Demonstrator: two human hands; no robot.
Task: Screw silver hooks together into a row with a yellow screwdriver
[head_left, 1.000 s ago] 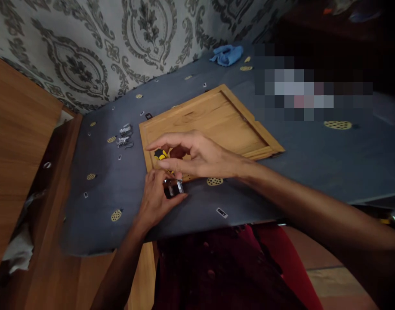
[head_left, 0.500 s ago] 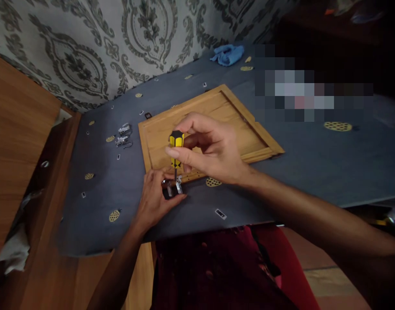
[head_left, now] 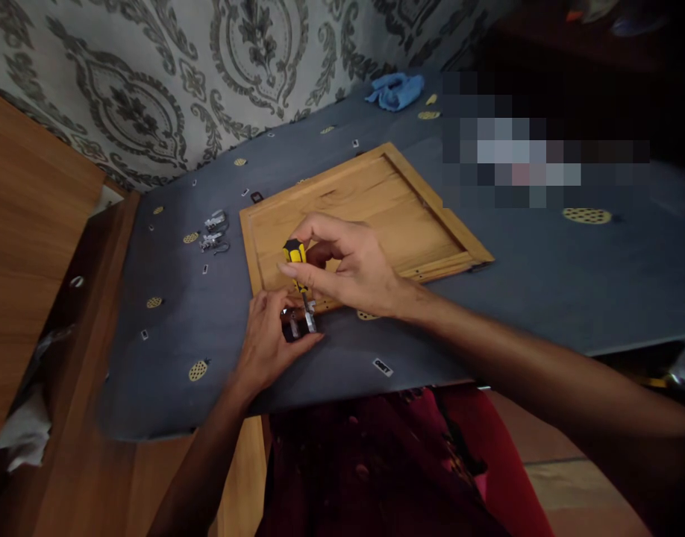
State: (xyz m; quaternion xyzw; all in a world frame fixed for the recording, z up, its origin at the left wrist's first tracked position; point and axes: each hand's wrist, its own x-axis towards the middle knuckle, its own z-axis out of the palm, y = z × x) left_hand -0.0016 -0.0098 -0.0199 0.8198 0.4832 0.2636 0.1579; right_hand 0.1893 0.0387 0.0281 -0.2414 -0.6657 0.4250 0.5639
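Note:
My right hand (head_left: 357, 261) pinches a small yellow-and-black screwdriver (head_left: 295, 257) by its handle, with thumb and fingertips around it. The shaft slants down to a metal cabinet hinge (head_left: 310, 321) at the near-left edge of the wooden cabinet door (head_left: 342, 198). Curled around that hinge is my left hand (head_left: 260, 335), its thumb along the near side and its fingers on the door's edge. Where exactly the screwdriver's tip sits is too small to tell. The door lies flat, its recessed panel facing up.
Two more metal hinges (head_left: 213, 233) lie left of the door. A crumpled blue cloth (head_left: 395, 91) is at the back of the table, which has a grey-blue pineapple-print cover (head_left: 177, 321). Wooden furniture (head_left: 45, 224) stands at the left, and a patterned curtain (head_left: 258, 52) hangs behind.
My right hand has shifted slightly down and left, and the screwdriver's handle now leans further left. The left hand and hinge have hardly moved.

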